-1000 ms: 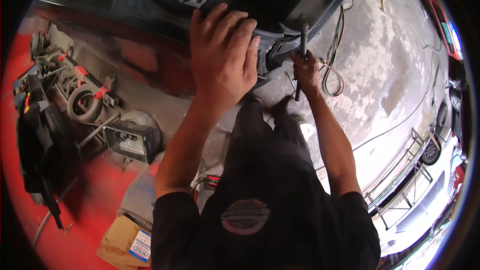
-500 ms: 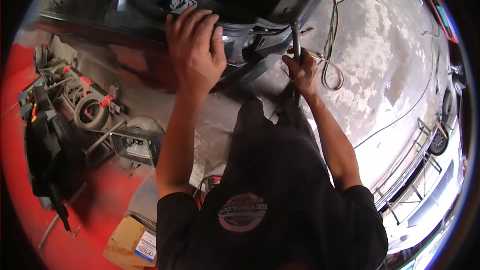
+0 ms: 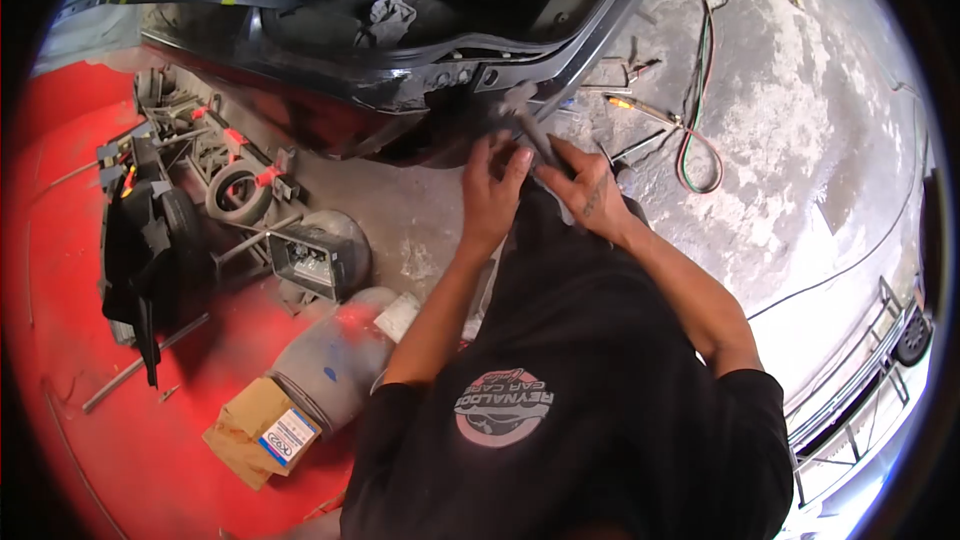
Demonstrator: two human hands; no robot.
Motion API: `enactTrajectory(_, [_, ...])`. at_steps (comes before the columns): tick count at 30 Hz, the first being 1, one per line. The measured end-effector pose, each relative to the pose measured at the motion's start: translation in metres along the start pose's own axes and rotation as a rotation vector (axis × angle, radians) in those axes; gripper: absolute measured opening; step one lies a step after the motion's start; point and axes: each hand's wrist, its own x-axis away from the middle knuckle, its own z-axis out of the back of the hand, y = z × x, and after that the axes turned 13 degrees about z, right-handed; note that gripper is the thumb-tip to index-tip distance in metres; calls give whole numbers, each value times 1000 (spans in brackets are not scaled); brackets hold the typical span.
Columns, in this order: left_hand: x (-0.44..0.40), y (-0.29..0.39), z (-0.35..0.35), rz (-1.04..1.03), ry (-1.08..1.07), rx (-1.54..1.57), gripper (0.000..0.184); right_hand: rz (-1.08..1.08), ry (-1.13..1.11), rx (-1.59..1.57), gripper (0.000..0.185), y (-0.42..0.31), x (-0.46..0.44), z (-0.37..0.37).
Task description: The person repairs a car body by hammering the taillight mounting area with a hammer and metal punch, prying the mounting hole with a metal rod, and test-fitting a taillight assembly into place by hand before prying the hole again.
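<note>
My right hand [image 3: 585, 190] is wrapped round the shaft of a metal hammer [image 3: 537, 130], which is smeared by motion. Its blurred head points up and away, close to the dark car body [image 3: 400, 70]. To the left of the shaft my left hand [image 3: 495, 185] is raised, thumb and fingers apart, apparently with nothing in it. Both hands are in front of my body, just short of the car's lower corner. A crumpled pale cloth [image 3: 390, 20] lies in the car's opening.
Red and green hoses [image 3: 705, 90] join a torch-like tool on the concrete floor at right. On the left are a tyre [image 3: 240, 192], a boxy lamp housing [image 3: 310, 260], black trim [image 3: 140, 260], a grey cylinder [image 3: 330, 360] and a cardboard box [image 3: 260, 430].
My left hand has left the car's edge and come down towards my right hand. The right hand has brought the hammer inward to the left, tilting it. The view has shifted slightly.
</note>
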Motion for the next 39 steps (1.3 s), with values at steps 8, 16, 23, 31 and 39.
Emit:
enactTrajectory(8, [-20, 51, 39, -121, 7, -429, 21, 90, 24, 50, 41, 15, -14, 7])
enactTrajectory(16, [-152, 92, 114, -533, 81, -1247, 22, 121, -147, 385, 41, 42, -27, -9])
enactTrajectory(23, [-161, 87, 117, -528, 106, -941, 23, 236, -71, 492, 42, 44, -51, -32])
enactTrajectory(31, [-170, 85, 115, -570, 198, -1015, 23, 465, -290, 805, 45, 36, -79, -14])
enactTrajectory(39, [-167, 84, 114, -576, 207, -995, 24, 438, -267, 756, 44, 44, -101, -23])
